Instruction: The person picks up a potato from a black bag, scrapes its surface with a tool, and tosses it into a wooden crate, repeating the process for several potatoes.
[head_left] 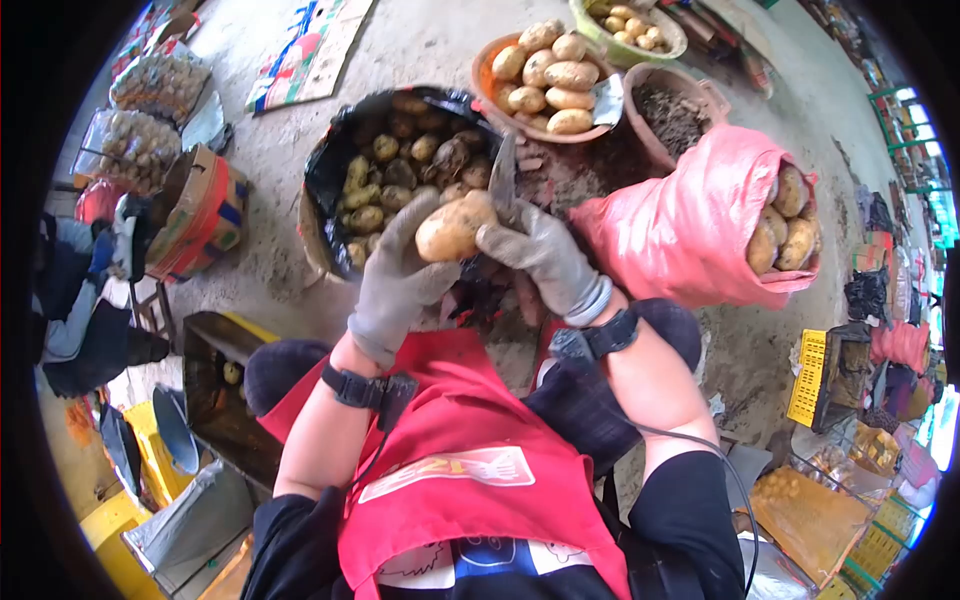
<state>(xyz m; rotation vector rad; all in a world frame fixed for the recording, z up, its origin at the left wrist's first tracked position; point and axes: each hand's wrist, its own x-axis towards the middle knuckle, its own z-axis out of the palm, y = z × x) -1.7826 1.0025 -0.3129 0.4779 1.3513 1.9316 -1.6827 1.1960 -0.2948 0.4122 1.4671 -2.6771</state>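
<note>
My gloved left hand [402,270] holds a large pale potato [455,227] from its left side. On the potato's right side rest the fingers of my gloved right hand [548,255], which also grips a knife [503,172] with its blade pointing up and away. Just beyond my left hand stands a black-lined basket [325,150] of darker, blemished potatoes [400,172]. Ahead is an orange basin [487,72] heaped with cleaner potatoes [572,75]. A pink sack [680,225] of potatoes lies open to the right.
Beyond the sack sit a tub of dark scraps [668,112] and a green basin [672,42] of potatoes. At the left are a cardboard box [205,215], bagged produce [130,145], a dark crate [215,385] and a person's dark clothing [90,350]. A yellow crate [808,378] stands right.
</note>
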